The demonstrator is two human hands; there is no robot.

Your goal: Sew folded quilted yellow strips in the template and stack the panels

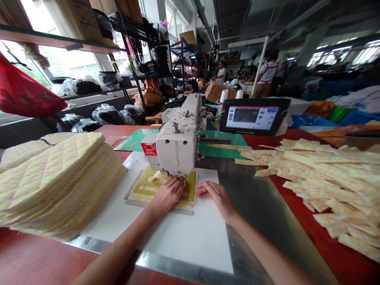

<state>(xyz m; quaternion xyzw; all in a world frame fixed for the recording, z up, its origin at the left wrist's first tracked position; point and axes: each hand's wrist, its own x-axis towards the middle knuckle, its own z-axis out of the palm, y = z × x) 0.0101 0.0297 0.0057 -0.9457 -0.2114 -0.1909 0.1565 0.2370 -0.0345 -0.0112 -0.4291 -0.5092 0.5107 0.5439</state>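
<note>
My left hand [170, 194] rests over a yellow-green template [191, 186] with slots, its fingers bent and close together beneath the sewing machine head [176, 150]. Patterned yellow quilted fabric [141, 196] shows through the slots and along the template's edge. A pale fabric strip [159, 176] curls up beside my left fingers; whether they grip it is hidden. Just right of the template, my right hand [215, 194] has its fingers stretched out and holds nothing visible. Under the template lies a white sheet [190, 245] on the metal machine bed [252, 221].
A thick stack of quilted yellow pieces [59, 186] stands at left. Many loose fabric strips [326, 190] lie heaped at right. A control screen [253, 116] stands behind the bed, near white thread cones [224, 96]. A red bag [26, 91] hangs at upper left. Two people are farther back.
</note>
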